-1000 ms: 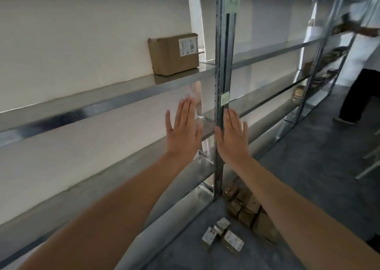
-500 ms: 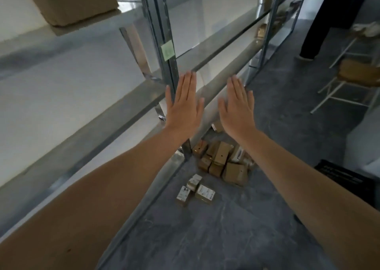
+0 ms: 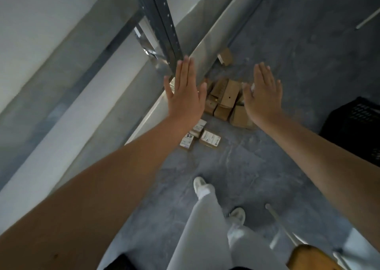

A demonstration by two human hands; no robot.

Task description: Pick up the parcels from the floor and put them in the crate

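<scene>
Both arms reach forward, palms down, and neither grip holds anything. The left hand [image 3: 185, 96] is flat with its fingers straight and together, and the right hand [image 3: 262, 96] is released and flat in the same way. They hang in the air and touch nothing. This looks like a ready pose before a reach, since the person stands upright with white shoes [image 3: 199, 184] on the grey concrete floor [image 3: 287, 53].

The brown cardboard parcels [image 3: 228, 96] lie in a loose heap on the floor, close to its edge where the grey metal shelving rack [image 3: 164, 22] stands. The heap shows in the gap between the two hands, but it lies well below both. A few smaller white-labelled parcels [image 3: 209, 139] sit just beside the heap on the side nearer the feet. One lone brown parcel [image 3: 226, 56] lies farther along the same edge.

The black slotted plastic crate [image 3: 357, 125] stands on the floor on the person's right, well away from the rack edge and partly cut off by the frame. Its inside cannot be seen. Collecting seems not yet begun, and the person would have to bend down before either grip could meet a parcel.
</scene>
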